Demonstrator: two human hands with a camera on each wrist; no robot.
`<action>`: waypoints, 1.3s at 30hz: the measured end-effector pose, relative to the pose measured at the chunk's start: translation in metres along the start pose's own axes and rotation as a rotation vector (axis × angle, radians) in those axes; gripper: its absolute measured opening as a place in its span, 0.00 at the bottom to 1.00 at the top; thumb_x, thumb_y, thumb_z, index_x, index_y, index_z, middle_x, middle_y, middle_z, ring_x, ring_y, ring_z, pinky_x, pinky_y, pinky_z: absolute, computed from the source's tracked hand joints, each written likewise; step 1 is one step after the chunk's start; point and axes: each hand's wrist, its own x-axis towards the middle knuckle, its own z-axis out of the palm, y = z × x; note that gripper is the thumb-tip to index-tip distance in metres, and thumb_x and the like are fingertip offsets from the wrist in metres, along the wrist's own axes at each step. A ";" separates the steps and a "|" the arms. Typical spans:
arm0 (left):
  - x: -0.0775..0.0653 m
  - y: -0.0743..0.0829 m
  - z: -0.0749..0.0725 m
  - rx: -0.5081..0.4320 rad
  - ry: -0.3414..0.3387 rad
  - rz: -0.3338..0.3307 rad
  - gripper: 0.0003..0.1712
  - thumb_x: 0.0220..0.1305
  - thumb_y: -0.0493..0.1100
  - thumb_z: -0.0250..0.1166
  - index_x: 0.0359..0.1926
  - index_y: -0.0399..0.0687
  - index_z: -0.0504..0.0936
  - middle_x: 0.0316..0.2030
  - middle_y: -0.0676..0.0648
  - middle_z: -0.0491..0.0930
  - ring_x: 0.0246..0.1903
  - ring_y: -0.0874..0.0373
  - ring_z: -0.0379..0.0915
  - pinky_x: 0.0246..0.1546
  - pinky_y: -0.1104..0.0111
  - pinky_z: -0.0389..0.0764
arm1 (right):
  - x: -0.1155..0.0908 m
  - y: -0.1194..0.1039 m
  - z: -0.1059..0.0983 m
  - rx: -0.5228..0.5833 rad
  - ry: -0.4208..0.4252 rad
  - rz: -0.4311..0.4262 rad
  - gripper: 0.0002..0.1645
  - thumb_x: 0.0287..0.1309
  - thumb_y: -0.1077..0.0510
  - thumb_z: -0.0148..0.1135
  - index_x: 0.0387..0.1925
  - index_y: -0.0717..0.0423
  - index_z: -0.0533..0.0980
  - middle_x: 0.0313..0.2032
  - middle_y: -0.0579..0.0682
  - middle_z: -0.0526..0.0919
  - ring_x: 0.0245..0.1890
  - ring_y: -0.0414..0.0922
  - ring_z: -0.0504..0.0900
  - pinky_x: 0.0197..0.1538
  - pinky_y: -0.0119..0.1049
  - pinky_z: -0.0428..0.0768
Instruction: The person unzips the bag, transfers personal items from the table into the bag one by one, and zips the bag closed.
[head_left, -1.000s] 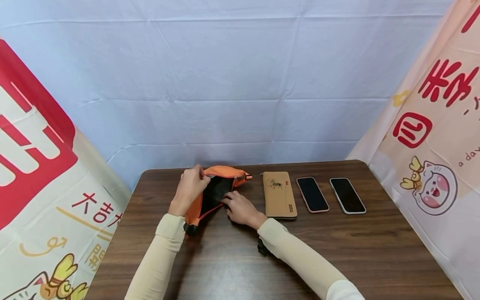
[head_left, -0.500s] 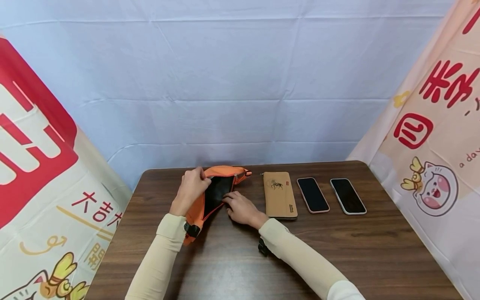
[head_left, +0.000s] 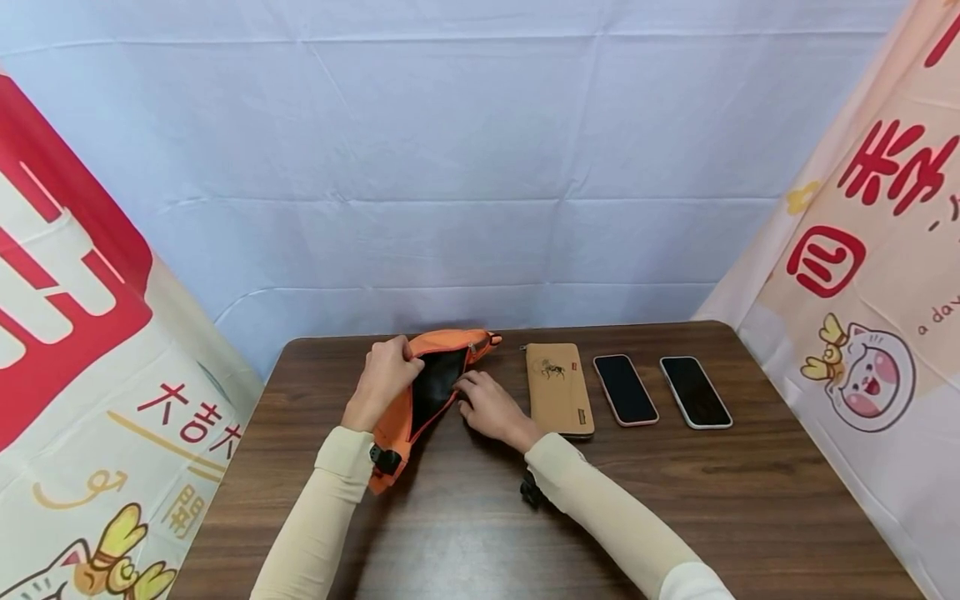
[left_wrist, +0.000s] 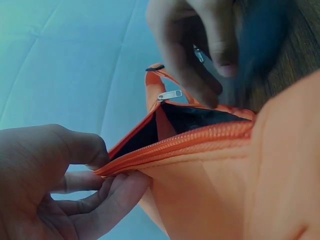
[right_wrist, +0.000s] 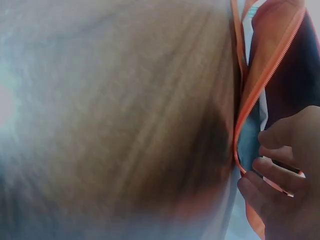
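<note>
Orange fabric bag (left_wrist: 205, 180), black-lined (head_left: 437, 385), is seen gaping L of tan wallet (head_left: 558, 396). Its zipped rim (left_wrist: 200, 139) is pinched by L hand (head_left: 384, 375); R hand (head_left: 491, 407) is held at opp. edge, fingers loosely bent, thumb apart. Horse motif (head_left: 553, 368) is printed on wallet, tags (head_left: 582, 416) unreadable. 2 dark-screened phones (head_left: 626, 390) are laid R of wallet. "大吉" is printed on banner (head_left: 183, 417), far L.

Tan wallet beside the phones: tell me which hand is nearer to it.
Right. The right hand is just left of the wallet, at the opening of the orange bag. The left hand is farther left, pinching the bag's rim.
</note>
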 end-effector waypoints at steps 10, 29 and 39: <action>0.001 0.001 0.002 -0.002 -0.006 -0.007 0.16 0.70 0.38 0.69 0.28 0.46 0.71 0.21 0.47 0.70 0.18 0.54 0.68 0.24 0.66 0.69 | 0.001 0.013 -0.018 -0.018 0.050 0.051 0.24 0.76 0.57 0.62 0.68 0.60 0.77 0.66 0.57 0.80 0.65 0.56 0.78 0.65 0.53 0.82; 0.001 0.000 0.004 -0.009 -0.010 -0.022 0.15 0.71 0.38 0.68 0.29 0.45 0.72 0.22 0.47 0.70 0.19 0.53 0.69 0.24 0.66 0.69 | -0.002 0.032 -0.041 -0.027 0.097 0.113 0.26 0.74 0.57 0.66 0.68 0.61 0.76 0.63 0.59 0.80 0.63 0.58 0.78 0.67 0.55 0.80; 0.001 0.001 0.002 -0.016 -0.013 -0.022 0.15 0.71 0.38 0.67 0.29 0.45 0.72 0.21 0.48 0.68 0.19 0.54 0.68 0.24 0.66 0.68 | -0.004 0.041 -0.051 -0.041 0.117 0.129 0.26 0.74 0.55 0.67 0.67 0.60 0.77 0.62 0.59 0.80 0.62 0.56 0.79 0.63 0.53 0.83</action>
